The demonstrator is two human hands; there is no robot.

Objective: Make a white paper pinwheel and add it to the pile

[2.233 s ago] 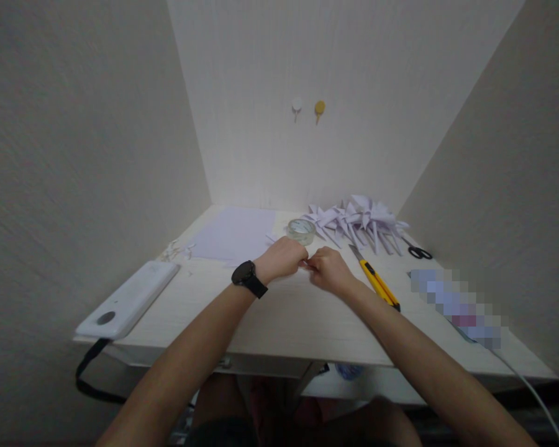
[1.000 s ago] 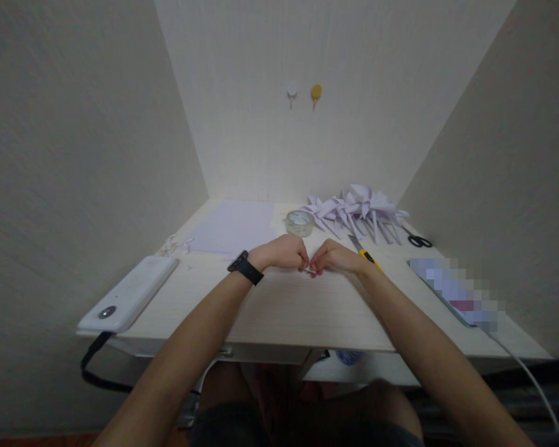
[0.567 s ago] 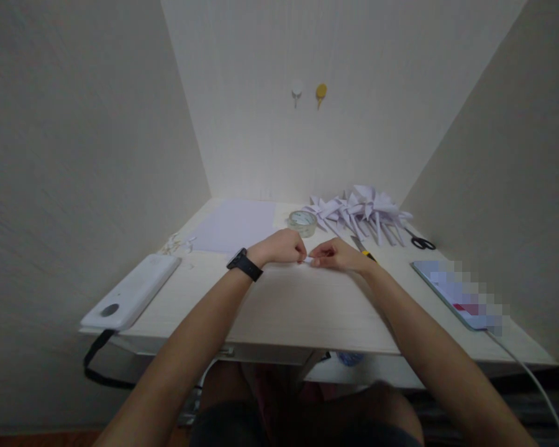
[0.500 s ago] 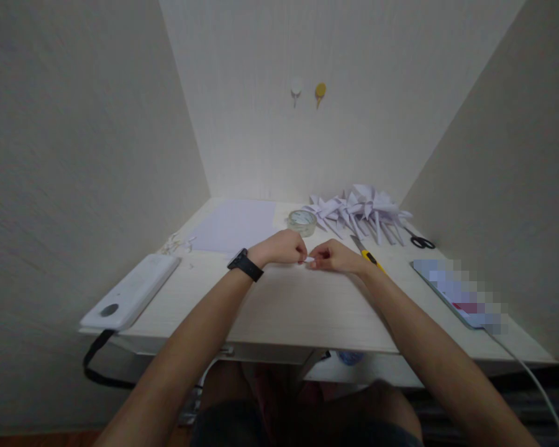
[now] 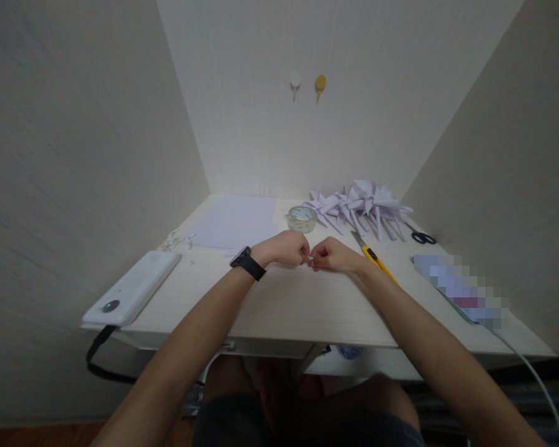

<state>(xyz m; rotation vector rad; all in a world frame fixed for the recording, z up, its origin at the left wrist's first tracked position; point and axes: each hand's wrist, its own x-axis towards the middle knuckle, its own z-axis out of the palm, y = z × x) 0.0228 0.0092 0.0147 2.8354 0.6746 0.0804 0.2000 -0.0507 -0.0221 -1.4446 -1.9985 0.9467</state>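
My left hand (image 5: 291, 248), with a black watch (image 5: 248, 263) on its wrist, and my right hand (image 5: 331, 254) meet over the middle of the desk. Their closed fingertips pinch a small piece of white paper (image 5: 311, 258) between them. Most of that piece is covered by the fingers, so its shape is hard to make out. Just behind the hands stands a roll of clear tape (image 5: 302, 219). A yellow utility knife (image 5: 377, 259), blade out, lies right of my right hand. Several white paper pinwheels (image 5: 358, 205) are piled at the back right.
White paper sheets (image 5: 235, 222) lie at the back left, with paper scraps (image 5: 177, 240) beside them. A white power bank-like device (image 5: 133, 288) rests at the left edge. Black-handled scissors (image 5: 423, 237) and a blurred-out phone-like device (image 5: 456, 288) with a cable are on the right. Walls enclose the desk.
My hands have drawn slightly closer together, and less of the small white paper shows between the fingertips. The view has tilted a little; the other things lie as before.
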